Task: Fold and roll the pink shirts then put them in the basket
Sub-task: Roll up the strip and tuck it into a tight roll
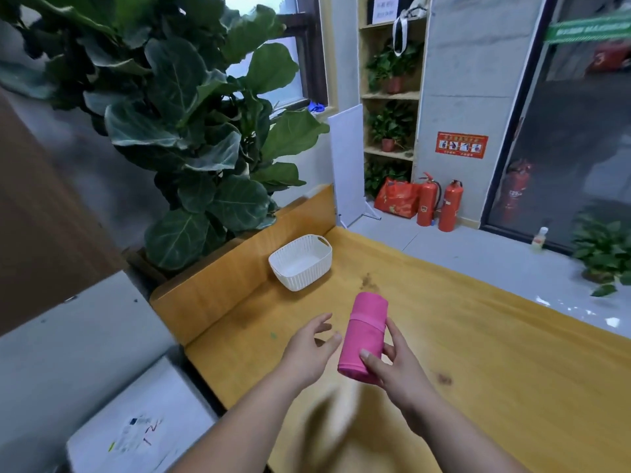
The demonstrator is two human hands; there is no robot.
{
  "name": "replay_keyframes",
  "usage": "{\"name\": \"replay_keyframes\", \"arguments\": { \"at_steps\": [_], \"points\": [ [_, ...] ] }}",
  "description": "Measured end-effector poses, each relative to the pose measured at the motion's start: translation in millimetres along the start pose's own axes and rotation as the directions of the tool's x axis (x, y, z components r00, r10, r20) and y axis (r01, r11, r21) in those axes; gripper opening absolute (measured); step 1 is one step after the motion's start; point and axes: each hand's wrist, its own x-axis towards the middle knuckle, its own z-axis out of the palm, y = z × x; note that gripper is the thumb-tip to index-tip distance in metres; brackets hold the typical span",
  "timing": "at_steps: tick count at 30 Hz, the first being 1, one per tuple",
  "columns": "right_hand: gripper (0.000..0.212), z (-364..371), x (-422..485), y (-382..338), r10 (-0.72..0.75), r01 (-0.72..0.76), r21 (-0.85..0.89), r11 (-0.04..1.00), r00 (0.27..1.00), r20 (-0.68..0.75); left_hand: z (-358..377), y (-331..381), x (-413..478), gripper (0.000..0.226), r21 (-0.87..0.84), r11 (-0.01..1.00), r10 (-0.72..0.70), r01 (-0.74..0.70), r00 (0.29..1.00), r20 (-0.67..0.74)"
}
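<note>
Yellow table (485,339), leafy plant (191,107) behind — white basket (307,278), pink shirt (365,332).

An office or similar shared indoor room, probably.
Two fire extinguishers (450,206) are stood under a red safety sign (461,145), beside a glass door (563,131); potted plants (389,126) are kept on a wooden shelf (389,95), and a long wooden table (495,353) is set near a window (269,63).

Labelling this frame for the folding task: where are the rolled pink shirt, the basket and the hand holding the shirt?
rolled pink shirt (367,327), head view, middle of the roll.
basket (319,256), head view, right wall.
right hand (397,365), head view, back of the hand.
</note>
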Motion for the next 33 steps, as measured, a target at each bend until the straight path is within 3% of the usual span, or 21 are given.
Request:
{"name": "replay_keyframes", "arguments": {
  "at_steps": [6, 13, 21, 25, 33],
  "points": [
    [0.094, 5, 42, -3, 0.007, -0.011, -0.032, 0.999, 0.994, -0.111, -21, -16, 85, 0.062, 0.169, 0.985, 0.028, -0.040, 0.997, 0.073],
    [0.094, 22, 98, -4, 0.035, -0.040, -0.014, 0.999, 0.972, -0.232, -48, -40, 192, 0.068, 0.407, 0.892, 0.137, -0.194, 0.976, 0.167],
    [0.093, 45, 124, 12, 0.038, -0.048, -0.021, 0.999, 0.936, -0.349, -64, -62, 280, 0.085, 0.677, 0.714, 0.009, -0.178, 0.970, 0.245],
    [0.092, 48, 124, 13, 0.026, -0.045, -0.040, 0.998, 0.923, -0.383, -64, -67, 291, 0.082, 0.580, 0.794, -0.025, -0.180, 0.944, 0.328],
    [0.094, 49, 118, 9, 0.021, -0.047, -0.049, 0.998, 0.903, -0.430, -28, -52, 232, 0.074, 0.282, 0.938, 0.053, -0.204, 0.884, 0.464]
  ]
}}
